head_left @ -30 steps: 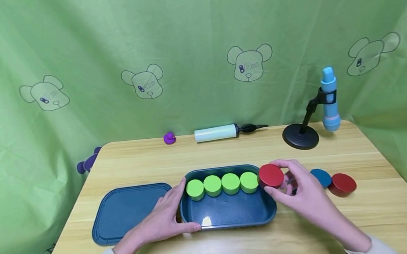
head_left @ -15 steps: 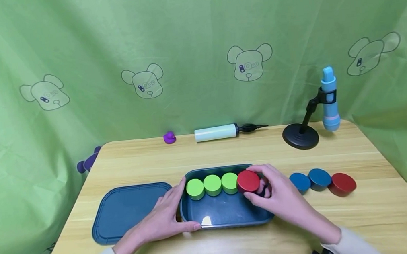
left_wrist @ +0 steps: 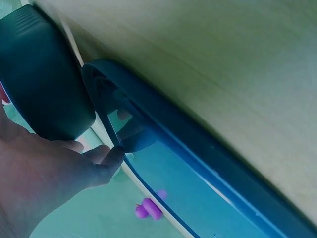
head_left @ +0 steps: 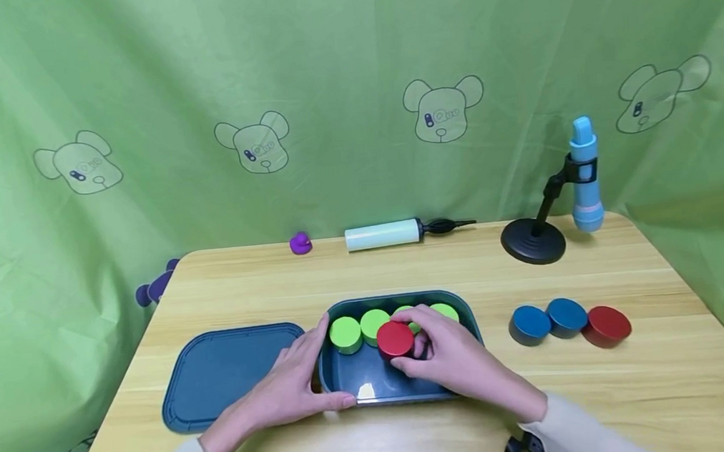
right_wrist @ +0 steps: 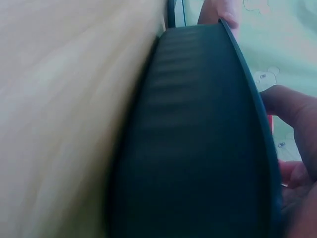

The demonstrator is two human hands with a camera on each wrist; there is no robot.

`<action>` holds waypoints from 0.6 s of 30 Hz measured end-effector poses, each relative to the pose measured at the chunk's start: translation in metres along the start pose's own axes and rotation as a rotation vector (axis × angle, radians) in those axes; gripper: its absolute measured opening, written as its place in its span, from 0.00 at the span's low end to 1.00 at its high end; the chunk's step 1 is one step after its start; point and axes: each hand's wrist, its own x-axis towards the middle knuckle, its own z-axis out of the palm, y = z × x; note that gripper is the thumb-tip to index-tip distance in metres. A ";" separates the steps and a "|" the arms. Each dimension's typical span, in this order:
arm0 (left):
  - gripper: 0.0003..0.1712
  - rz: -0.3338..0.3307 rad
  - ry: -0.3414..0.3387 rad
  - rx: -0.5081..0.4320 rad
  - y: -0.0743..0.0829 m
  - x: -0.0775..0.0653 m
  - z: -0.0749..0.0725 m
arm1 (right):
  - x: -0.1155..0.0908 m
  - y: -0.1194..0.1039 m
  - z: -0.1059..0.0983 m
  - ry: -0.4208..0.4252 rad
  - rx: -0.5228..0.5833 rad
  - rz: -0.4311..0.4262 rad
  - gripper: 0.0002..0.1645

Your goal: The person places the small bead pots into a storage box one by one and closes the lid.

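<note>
In the head view a dark blue rectangular box (head_left: 376, 390) stands on the table with several green round blocks (head_left: 345, 334) in a row along its back side. My right hand (head_left: 453, 351) pinches a red round block (head_left: 395, 339) between thumb and fingers, over the box in front of the green row. Whether that block touches the box's floor cannot be told. My left hand (head_left: 286, 390) rests against the box's left end, fingers extended along the side and thumb at the front rim. The right wrist view shows mainly the box's outer wall (right_wrist: 193, 139).
A flat blue lid (head_left: 226, 374) lies left of the box. To the right sit two blue round blocks (head_left: 529, 324) and another red round block (head_left: 606, 326). Along the back are a purple duck (head_left: 300, 243), a hand pump (head_left: 383, 235) and a blue microphone on a stand (head_left: 534, 241).
My right hand has carried the red block leftward from the box's right end to over its middle, bringing both blue blocks into full view. My left hand has stayed at the box.
</note>
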 end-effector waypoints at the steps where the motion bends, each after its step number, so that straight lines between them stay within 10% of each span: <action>1: 0.76 -0.003 -0.002 -0.002 0.000 0.000 0.000 | 0.002 -0.001 0.004 -0.017 0.001 0.003 0.34; 18: 0.75 0.000 0.003 -0.020 0.000 0.000 0.000 | 0.022 -0.017 0.044 -0.174 -0.112 -0.050 0.30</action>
